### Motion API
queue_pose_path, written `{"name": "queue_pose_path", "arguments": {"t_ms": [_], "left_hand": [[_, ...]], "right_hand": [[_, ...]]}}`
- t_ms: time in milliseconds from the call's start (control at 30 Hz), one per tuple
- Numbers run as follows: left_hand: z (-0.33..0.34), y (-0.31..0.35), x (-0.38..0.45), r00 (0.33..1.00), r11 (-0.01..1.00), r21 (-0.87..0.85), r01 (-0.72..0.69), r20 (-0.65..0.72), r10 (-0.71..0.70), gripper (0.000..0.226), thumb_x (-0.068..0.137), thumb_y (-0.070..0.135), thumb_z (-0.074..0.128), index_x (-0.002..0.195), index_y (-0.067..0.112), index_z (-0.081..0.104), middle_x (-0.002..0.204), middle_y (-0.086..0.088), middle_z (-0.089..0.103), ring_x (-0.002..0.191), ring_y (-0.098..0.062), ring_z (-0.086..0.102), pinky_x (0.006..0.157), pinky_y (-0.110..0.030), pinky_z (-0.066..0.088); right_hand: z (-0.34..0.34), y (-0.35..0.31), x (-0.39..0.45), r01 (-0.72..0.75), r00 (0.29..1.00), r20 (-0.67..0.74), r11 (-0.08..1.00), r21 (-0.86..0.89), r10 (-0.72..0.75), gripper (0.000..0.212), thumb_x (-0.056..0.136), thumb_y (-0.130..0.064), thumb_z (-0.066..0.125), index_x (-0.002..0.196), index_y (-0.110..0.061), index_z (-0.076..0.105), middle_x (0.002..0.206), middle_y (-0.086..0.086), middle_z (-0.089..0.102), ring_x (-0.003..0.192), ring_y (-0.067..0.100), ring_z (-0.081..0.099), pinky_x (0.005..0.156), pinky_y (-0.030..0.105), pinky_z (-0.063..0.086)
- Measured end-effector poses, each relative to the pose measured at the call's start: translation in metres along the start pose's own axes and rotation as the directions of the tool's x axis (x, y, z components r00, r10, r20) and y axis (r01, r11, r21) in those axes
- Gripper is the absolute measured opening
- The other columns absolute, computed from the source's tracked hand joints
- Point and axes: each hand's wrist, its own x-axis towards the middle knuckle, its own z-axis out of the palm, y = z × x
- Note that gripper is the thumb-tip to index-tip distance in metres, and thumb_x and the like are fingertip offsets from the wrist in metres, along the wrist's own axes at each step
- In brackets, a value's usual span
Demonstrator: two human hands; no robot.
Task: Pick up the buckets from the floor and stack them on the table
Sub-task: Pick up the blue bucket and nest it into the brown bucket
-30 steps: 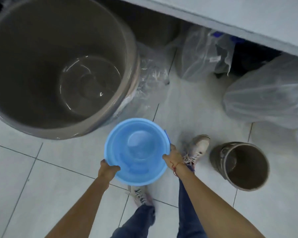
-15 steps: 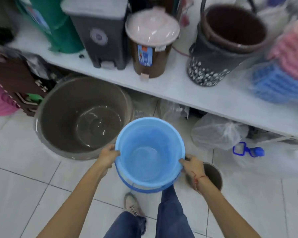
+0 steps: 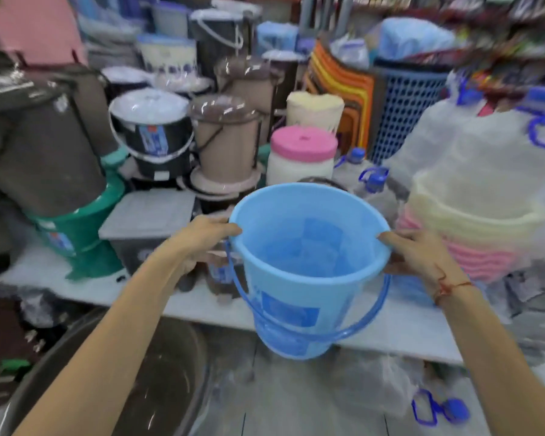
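Bucket point(image 3: 309, 265) is held in air at the near edge of the surface point(image 3: 400, 325), rim pinched by left hand point(image 3: 202, 240) and right hand point(image 3: 422, 256). Risk judged: crowded surface; neighbouring bins point(image 3: 224, 136) may be knocked during set-down.

blue bucket point(image 3: 299, 297): smooth translucent plastic | tub point(image 3: 158, 379): glossy grey plastic

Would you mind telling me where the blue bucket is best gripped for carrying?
Probably by the rim of the blue bucket, from opposite sides, as the left hand and right hand do: it is upright, open-topped, and its handle hangs down in front.
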Motion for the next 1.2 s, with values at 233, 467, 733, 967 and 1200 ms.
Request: {"name": "queue_pose_path", "arguments": {"t_ms": [233,467,733,967,1200], "left_hand": [[0.048,0.125,0.090,0.978,0.976,-0.059,-0.209,-0.019,0.208,0.021,0.083,0.013,0.066,0.102,0.005,0.071,0.093,-0.012,0.069,0.069,-0.020,0.065,0.051,-0.025,0.060],[0.105,0.137,0.199,0.970,0.975,-0.029,-0.219,-0.113,0.215,0.013,0.088,0.012,0.062,0.094,0.004,0.070,0.082,-0.010,0.067,0.071,-0.024,0.064,0.059,-0.035,0.060],[0.139,0.062,0.288,0.983,0.962,0.267,-0.058,-0.155,0.103,0.023,0.087,0.019,0.060,0.103,0.009,0.072,0.088,-0.012,0.072,0.078,-0.026,0.064,0.077,-0.041,0.057],[0.166,0.009,0.302,0.990,0.802,0.596,-0.033,-0.088,0.106,0.035,0.089,0.016,0.057,0.123,0.008,0.064,0.119,-0.015,0.069,0.110,-0.033,0.063,0.095,-0.040,0.050],[0.231,-0.016,0.243,0.725,0.583,0.566,-0.584,0.039,0.688,0.027,0.083,0.002,0.057,0.107,0.008,0.068,0.120,-0.011,0.060,0.112,-0.027,0.056,0.097,-0.038,0.045]], "right_hand": [[-0.066,-0.083,0.120,0.195,0.969,-0.147,0.980,-0.047,-0.200,0.013,0.086,-0.011,0.063,0.085,0.000,0.069,0.064,0.013,0.062,0.032,0.007,0.060,0.035,0.017,0.051],[-0.067,-0.063,0.219,0.198,0.941,-0.231,0.956,-0.216,-0.247,0.016,0.085,-0.012,0.060,0.079,-0.002,0.071,0.059,0.010,0.067,0.037,0.016,0.066,0.041,0.028,0.058],[-0.026,0.042,0.294,-0.028,0.984,-0.166,0.859,-0.511,-0.067,0.027,0.085,-0.019,0.058,0.077,0.005,0.068,0.087,0.034,0.071,0.080,0.044,0.068,0.075,0.049,0.055],[-0.008,0.106,0.299,-0.189,0.982,-0.148,0.708,-0.681,0.120,0.036,0.092,-0.021,0.048,0.115,0.004,0.059,0.114,0.029,0.063,0.105,0.040,0.060,0.085,0.042,0.048],[-0.022,0.157,0.224,-0.104,0.965,-0.261,0.952,-0.288,0.027,0.028,0.093,-0.017,0.056,0.119,-0.011,0.065,0.106,0.012,0.058,0.087,0.022,0.060,0.086,0.044,0.054]]}}
